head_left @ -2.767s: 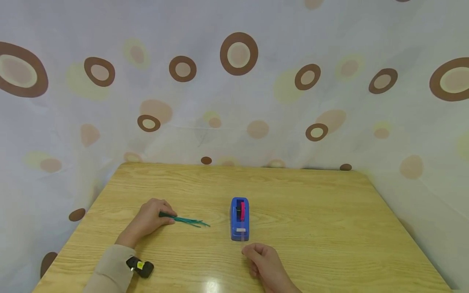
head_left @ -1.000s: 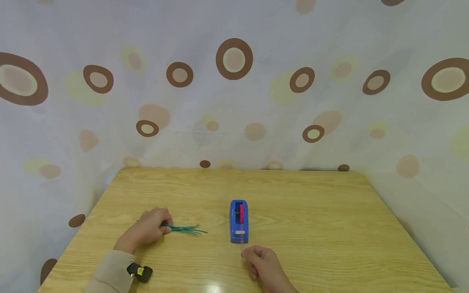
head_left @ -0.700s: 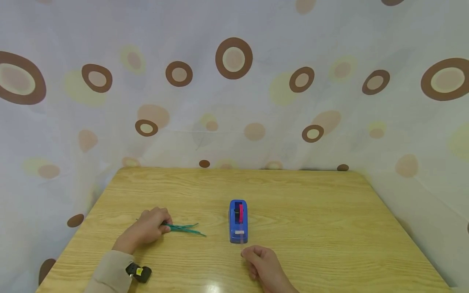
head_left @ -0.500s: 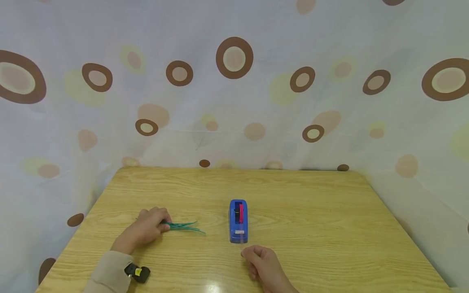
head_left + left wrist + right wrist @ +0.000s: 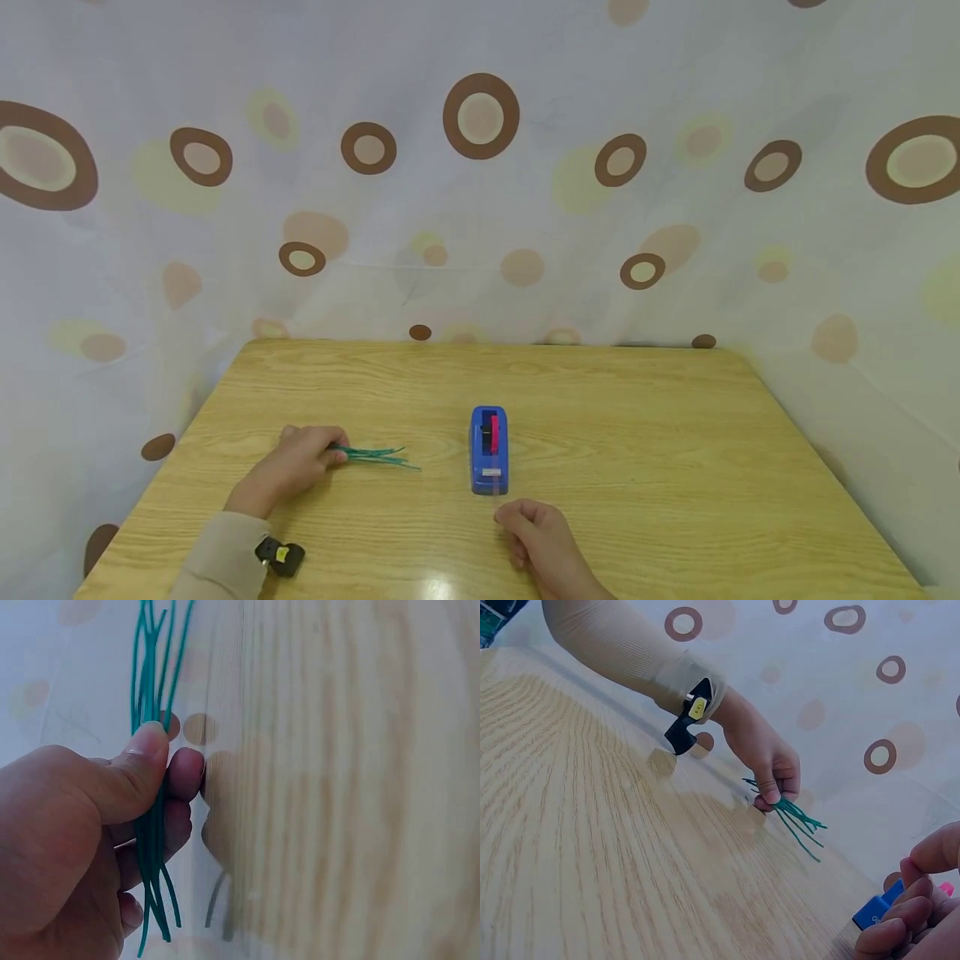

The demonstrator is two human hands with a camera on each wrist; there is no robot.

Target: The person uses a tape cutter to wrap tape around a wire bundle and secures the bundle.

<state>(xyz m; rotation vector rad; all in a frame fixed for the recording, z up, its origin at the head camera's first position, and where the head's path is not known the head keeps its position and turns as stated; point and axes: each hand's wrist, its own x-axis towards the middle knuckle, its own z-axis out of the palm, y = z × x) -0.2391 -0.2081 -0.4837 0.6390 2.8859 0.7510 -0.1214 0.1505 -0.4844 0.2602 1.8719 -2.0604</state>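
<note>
In the head view my left hand (image 5: 295,463) is over the left part of the table, holding a bundle of several thin green strands (image 5: 375,456). The left wrist view shows thumb and fingers pinching the strands (image 5: 152,667) near their middle, both ends sticking out past the hand. A blue tape dispenser (image 5: 478,462) with a red-pink core stands at the table's middle. From its cutter a short strip of clear tape (image 5: 496,490) runs toward the person, its end pinched between my right thumb and curled fingers. This right hand (image 5: 546,540) is just in front of the dispenser.
The wood-grain table (image 5: 645,433) extends to both sides and behind the dispenser. A white curtain (image 5: 525,208) with brown circles hangs along its back and sides. A black camera (image 5: 281,555) is strapped to the left wrist over a beige sleeve (image 5: 225,554).
My left hand has shifted slightly left and nearer the person since the oldest frame, its grip on the strands changing and their tips fanning differently. The right hand keeps its hold on the tape.
</note>
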